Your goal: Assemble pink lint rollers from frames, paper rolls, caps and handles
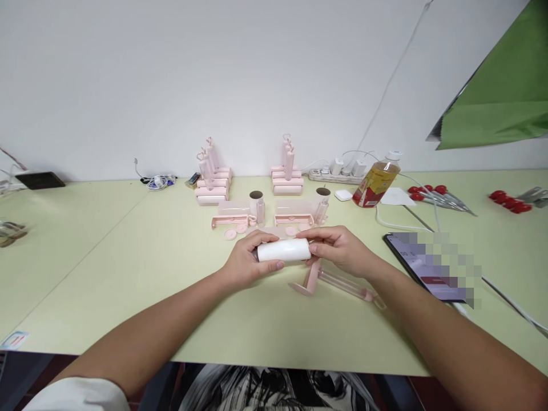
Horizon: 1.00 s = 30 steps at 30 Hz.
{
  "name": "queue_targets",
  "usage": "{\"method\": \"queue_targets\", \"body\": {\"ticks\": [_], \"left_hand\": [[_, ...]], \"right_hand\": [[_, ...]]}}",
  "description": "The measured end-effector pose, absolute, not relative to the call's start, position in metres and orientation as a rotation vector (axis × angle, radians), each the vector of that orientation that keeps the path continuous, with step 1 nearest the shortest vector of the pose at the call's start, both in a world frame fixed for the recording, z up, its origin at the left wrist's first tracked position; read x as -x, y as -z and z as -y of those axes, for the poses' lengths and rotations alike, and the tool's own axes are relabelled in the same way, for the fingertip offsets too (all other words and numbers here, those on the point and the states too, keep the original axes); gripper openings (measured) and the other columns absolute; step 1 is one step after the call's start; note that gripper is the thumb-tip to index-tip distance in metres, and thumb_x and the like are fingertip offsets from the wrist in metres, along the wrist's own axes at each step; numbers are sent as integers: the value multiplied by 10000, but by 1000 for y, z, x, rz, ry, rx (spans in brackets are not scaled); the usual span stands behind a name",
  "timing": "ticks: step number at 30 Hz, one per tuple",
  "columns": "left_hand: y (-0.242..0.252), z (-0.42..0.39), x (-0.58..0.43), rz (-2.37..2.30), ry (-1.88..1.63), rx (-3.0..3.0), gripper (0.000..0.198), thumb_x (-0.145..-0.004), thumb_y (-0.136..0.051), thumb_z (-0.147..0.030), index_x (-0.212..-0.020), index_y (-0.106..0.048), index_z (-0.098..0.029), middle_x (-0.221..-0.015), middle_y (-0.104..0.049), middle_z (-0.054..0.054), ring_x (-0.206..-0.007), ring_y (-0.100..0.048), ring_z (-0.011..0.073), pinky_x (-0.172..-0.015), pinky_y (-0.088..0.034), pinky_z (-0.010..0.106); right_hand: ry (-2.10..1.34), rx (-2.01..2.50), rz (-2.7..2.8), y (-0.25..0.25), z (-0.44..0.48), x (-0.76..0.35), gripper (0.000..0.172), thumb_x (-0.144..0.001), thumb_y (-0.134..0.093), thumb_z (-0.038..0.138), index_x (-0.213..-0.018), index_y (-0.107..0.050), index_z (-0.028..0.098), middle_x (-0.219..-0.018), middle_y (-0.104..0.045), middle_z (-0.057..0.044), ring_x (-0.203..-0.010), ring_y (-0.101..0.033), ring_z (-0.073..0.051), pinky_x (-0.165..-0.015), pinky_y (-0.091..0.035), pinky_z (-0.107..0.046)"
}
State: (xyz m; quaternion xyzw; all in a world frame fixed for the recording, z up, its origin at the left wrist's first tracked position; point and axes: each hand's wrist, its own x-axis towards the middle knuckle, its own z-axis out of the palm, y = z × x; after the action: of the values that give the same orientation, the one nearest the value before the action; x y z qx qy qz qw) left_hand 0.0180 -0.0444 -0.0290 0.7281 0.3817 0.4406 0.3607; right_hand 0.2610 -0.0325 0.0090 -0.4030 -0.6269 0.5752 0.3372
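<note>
A white lint roller refill [283,250] lies level between my two hands above the table. My left hand [252,258] wraps around its left end, thumb along the front. At the other end, the fingers of my right hand [336,248] are closed on the roll's edge. Just below my right hand rests a pink lint roller frame with a clear handle [342,283]. Behind the roll lie two pink roller frames [231,221], pink round caps [230,234], and two upright rolls [256,197] with cardboard cores.
Assembled pink lint rollers [213,185] stand in two groups near the wall. To the right are a drink bottle [377,180], a power strip [336,176], red-handled tools [440,200] and a phone [428,271] with cables. A dark device [40,180] sits far left.
</note>
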Motion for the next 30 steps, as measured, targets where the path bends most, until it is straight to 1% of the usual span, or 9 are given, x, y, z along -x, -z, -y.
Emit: {"method": "queue_targets", "body": {"ticks": [6,9,11,16,20,23,26,28,30], "left_hand": [[24,45,-18,-1011,-1105,-1874,437,-644,-802,-381,-1017,-664,-200,-1002,-657,65,-916,-605,219,-787,-498,341],[21,44,-17,-1066,-1137,-1873,387,-660,-787,-385,-976,-670,-196,-966,-659,60,-897,-608,214,-764,-502,330],[18,41,-15,-1133,-1169,-1810,354,-669,-776,-395,-940,-668,-194,-924,-658,50,-816,-615,191,-682,-508,302],[14,37,-9,-1165,-1304,-1530,407,-675,-764,-438,-961,-630,-182,-920,-636,36,-483,-510,75,-376,-409,227],[11,36,-11,-1170,-1371,-1448,387,-691,-748,-439,-947,-632,-173,-979,-638,51,-519,-527,76,-378,-414,215],[11,38,-15,-1181,-1365,-1454,354,-689,-751,-433,-895,-637,-169,-903,-623,29,-576,-521,82,-457,-467,220],[12,40,-18,-1164,-1347,-1471,350,-699,-744,-436,-901,-632,-172,-894,-605,26,-622,-519,96,-473,-472,217],[12,40,-18,-1160,-1343,-1471,353,-709,-737,-437,-917,-627,-174,-906,-603,29,-618,-510,93,-467,-464,213],[13,40,-17,-1152,-1336,-1472,350,-717,-730,-438,-923,-625,-175,-897,-600,27,-603,-501,88,-464,-458,211]], "right_hand": [[-1490,1031,1678,-4,33,-260,302,-715,-673,217,-1014,-672,171,-743,-687,-9,-622,-663,-165,-586,-578,-299],[-1416,1088,1638,-3,34,-254,302,-717,-596,147,-1002,-683,191,-919,-695,-26,-696,-683,-162,-661,-610,-321],[-1435,1166,1508,-5,35,-249,321,-716,-565,120,-1008,-678,192,-1000,-689,-48,-762,-706,-184,-712,-625,-353],[-1627,1170,1188,-11,40,-240,256,-731,-561,111,-951,-686,156,-864,-701,-84,-784,-717,-215,-712,-632,-366],[-1640,1334,1265,-6,42,-233,266,-723,-571,100,-950,-704,140,-934,-712,-108,-780,-704,-199,-746,-603,-354],[-1498,1398,1626,1,40,-230,271,-736,-568,129,-958,-718,168,-1079,-693,-103,-847,-685,-213,-720,-568,-329],[-1178,1293,2074,4,40,-226,283,-718,-517,88,-890,-717,193,-1183,-649,-78,-936,-643,-220,-755,-516,-316],[-945,1245,2306,3,42,-222,265,-710,-479,56,-811,-684,191,-1116,-654,-73,-924,-617,-210,-764,-473,-312],[-769,1207,2483,1,45,-217,223,-728,-444,45,-721,-616,185,-947,-655,-58,-850,-589,-193,-745,-427,-309]]}}
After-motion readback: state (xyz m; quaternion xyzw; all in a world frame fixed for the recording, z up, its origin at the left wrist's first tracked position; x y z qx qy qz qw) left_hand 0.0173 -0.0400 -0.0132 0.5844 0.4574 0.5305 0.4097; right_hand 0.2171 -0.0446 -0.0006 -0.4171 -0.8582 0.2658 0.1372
